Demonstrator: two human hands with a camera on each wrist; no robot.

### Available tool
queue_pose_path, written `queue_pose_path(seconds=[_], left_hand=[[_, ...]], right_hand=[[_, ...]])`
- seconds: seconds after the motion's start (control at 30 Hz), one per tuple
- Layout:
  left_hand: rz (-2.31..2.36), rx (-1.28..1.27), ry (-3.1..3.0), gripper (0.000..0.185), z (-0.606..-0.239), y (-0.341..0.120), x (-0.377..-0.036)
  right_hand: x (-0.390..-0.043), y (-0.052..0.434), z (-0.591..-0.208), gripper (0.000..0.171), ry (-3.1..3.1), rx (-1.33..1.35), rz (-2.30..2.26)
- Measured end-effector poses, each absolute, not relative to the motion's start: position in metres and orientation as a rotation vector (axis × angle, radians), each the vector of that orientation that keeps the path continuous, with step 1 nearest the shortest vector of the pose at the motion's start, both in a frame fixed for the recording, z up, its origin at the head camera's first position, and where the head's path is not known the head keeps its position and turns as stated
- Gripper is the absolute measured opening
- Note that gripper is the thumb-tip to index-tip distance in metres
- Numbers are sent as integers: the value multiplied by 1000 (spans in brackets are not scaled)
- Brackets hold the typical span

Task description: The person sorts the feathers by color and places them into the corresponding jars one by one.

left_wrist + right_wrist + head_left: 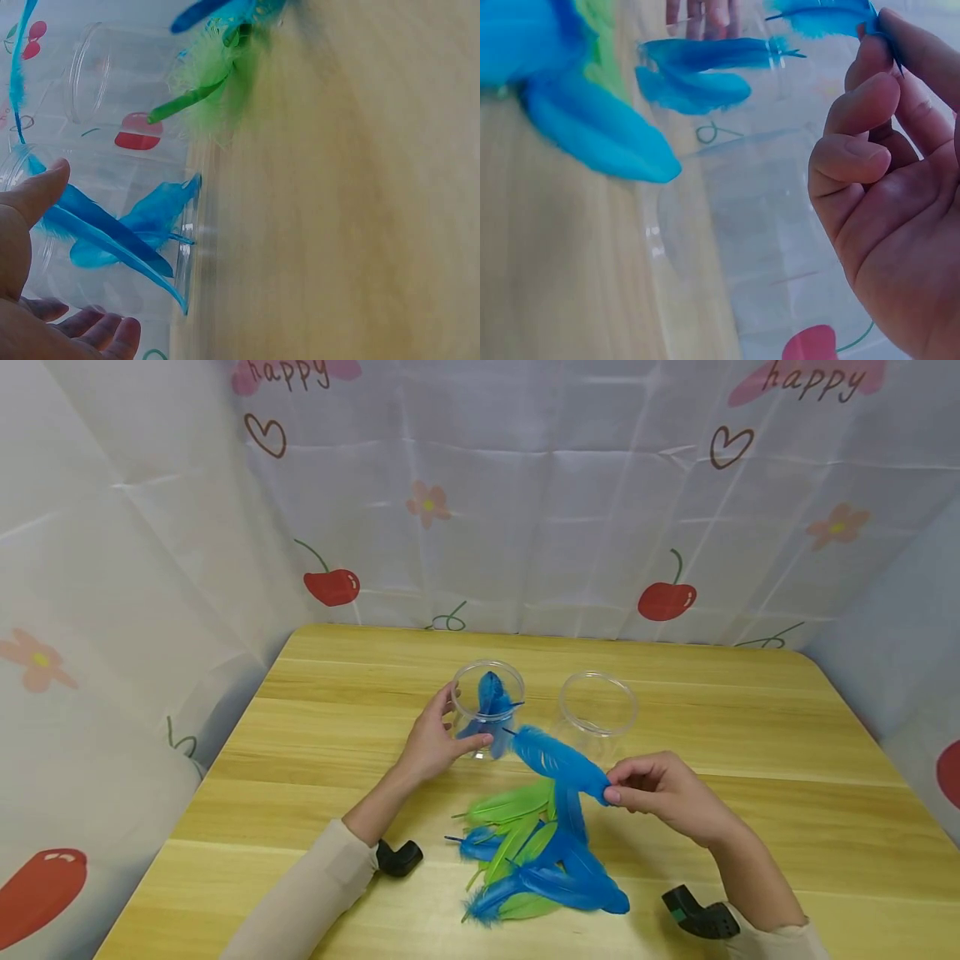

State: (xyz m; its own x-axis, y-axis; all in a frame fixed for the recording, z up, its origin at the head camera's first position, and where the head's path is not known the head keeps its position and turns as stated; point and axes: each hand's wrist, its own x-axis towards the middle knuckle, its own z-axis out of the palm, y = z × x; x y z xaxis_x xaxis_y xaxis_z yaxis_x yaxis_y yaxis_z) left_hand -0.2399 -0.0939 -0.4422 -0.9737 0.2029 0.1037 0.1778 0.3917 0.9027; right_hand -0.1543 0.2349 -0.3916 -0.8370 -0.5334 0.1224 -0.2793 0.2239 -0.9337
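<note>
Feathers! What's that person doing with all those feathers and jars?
A person sits at a wooden table. The left hand holds a clear jar that already has blue feathers inside. The right hand pinches a blue feather by one end, its other end pointing toward that jar. A second jar beside it looks empty. A pile of blue and green feathers lies in front.

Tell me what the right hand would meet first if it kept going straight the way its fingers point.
The right hand points left, pinching a blue feather whose quill aims at the jar in the left hand. It would probably meet that jar first, though depth is uncertain.
</note>
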Motion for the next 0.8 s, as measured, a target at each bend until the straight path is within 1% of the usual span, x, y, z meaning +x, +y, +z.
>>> queue_pose_path(seconds=[0.27,0.8], left_hand=[[1669,341,2603,97,-442,-94,-239],[1688,374,2598,96,-444,-94,-242]], right_hand=[[-161,221,-379,8,2309,-725,-1696],[-188,181,-376,16,2373,-610,-1825]])
